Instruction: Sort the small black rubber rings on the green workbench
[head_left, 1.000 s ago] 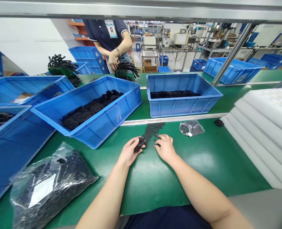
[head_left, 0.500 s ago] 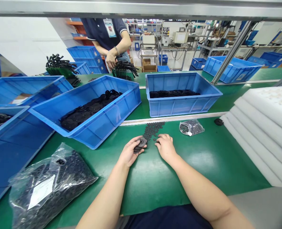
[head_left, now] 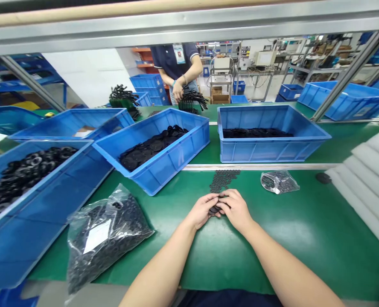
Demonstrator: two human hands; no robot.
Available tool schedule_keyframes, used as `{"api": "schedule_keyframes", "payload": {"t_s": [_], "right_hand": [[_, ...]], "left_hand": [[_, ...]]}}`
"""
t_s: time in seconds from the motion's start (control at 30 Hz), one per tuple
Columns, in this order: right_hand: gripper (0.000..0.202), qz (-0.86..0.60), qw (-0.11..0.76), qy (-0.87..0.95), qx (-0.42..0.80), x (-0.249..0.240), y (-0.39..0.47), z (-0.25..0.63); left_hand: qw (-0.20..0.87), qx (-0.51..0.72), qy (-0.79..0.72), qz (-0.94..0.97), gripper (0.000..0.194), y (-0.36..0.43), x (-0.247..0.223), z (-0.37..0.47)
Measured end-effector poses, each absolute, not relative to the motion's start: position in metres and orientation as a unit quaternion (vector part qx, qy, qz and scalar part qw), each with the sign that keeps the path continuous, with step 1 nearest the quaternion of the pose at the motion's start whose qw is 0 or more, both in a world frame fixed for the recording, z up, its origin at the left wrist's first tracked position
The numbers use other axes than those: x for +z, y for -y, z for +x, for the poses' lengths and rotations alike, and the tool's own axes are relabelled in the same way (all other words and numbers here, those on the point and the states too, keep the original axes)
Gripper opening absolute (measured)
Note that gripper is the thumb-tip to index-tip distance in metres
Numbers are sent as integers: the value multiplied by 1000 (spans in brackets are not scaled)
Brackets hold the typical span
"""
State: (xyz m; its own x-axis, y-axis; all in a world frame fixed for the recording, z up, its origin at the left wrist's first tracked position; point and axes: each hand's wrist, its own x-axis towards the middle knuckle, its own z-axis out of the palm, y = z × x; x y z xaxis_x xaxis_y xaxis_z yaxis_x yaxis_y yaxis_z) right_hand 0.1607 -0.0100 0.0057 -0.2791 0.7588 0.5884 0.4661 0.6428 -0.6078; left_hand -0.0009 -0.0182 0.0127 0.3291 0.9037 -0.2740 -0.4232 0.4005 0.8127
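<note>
My left hand is closed around a small stack of black discs, mostly covered by the fingers. My right hand meets it from the right, its fingers bent and pressed together over the top of the discs. Whether a small part sits between the right fingertips is hidden. Just beyond both hands, many small black rings lie spread in a patch on the green tabletop.
Blue bins of black discs stand behind, one tilted left and one right. A large clear bag of black rings lies left, a small bag right. White foam sheets are stacked right. A co-worker stands across.
My right hand has moved from beside the small rings to the discs in my left hand, and both hands now touch. The head view has swung left, shifting everything rightward.
</note>
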Motion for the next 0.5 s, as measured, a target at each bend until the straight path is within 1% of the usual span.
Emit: {"api": "schedule_keyframes", "payload": {"t_s": [0.17,0.3,0.4,0.5], "right_hand": [[20,-393,430,796,167,5,12,161],[26,-391,455,779,184,2,13,162],[29,-443,476,733,198,-6,4,165],[24,-520,461,689,205,-14,-9,170]], "left_hand": [[736,473,-381,300,47,18,7,1],[715,500,-401,279,47,14,9,-1],[688,524,-415,284,44,9,14,-6],[655,543,-435,295,40,6,18,-10]]}}
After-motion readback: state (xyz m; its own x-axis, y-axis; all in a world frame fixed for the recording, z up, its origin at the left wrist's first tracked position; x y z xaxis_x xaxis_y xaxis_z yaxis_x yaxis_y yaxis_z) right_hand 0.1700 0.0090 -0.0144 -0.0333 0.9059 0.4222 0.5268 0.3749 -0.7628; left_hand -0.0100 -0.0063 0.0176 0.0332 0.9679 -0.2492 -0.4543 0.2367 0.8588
